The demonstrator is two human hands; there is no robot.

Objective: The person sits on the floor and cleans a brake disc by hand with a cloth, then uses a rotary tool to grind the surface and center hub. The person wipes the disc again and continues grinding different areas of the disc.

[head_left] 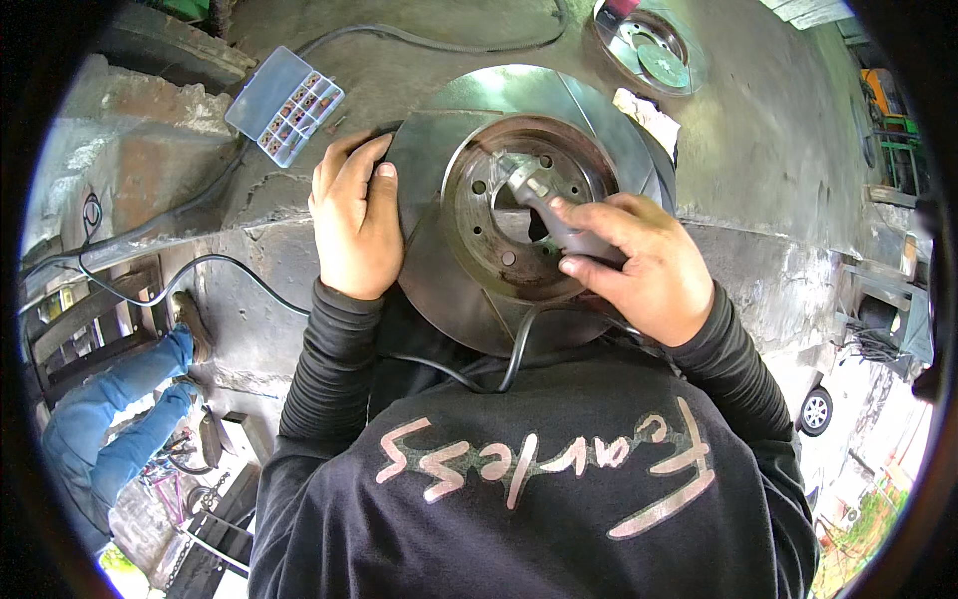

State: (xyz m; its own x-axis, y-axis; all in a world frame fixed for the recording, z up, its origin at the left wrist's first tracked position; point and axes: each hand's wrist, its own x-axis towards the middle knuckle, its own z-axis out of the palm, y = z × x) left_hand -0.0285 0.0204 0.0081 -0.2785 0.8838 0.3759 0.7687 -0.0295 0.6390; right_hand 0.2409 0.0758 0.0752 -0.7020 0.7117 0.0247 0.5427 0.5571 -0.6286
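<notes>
Two hands engaged: your left hand (354,220), fingers together, presses the brake disc (519,200) rim on the concrete ledge (758,130); your right hand (644,265) grips a corded tool (549,205) inside its hub.

Grey brake disc (449,250) tilted on concrete ledge, corded tool (559,215) inside hub

Left hand (351,218) steadying brake disc (499,290), right hand (639,262) gripping corded tool (544,205)
</notes>
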